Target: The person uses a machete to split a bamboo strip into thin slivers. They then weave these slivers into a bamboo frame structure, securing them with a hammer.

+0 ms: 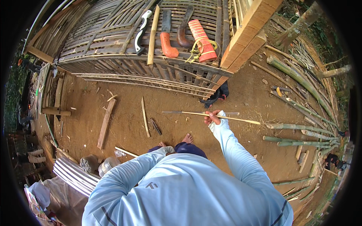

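Observation:
My right hand [213, 117] is out ahead of my body, its fingers closed around a slim, long-handled knife [241, 120]. The knife's narrow grey blade points left, and its pale stick-like handle runs off to the right past my wrist. A short greyish strip, too indistinct to name, shows just beyond that hand. My left hand [170, 150] rests low by my lap near my dark trousers; the sleeve and my body hide most of its fingers. Below the blade, a bare foot [187, 138] stands on the dirt.
On the slatted bamboo platform [113, 37] ahead lie a white-and-black handle [142, 32], a bamboo stick [152, 37], an orange-handled machete [167, 43], a brown-handled blade [184, 32] and an orange tapered tube [204, 47]. A wooden post [245, 37] stands right. Bamboo poles [298, 127] lie farther right; a plank [107, 122] lies left.

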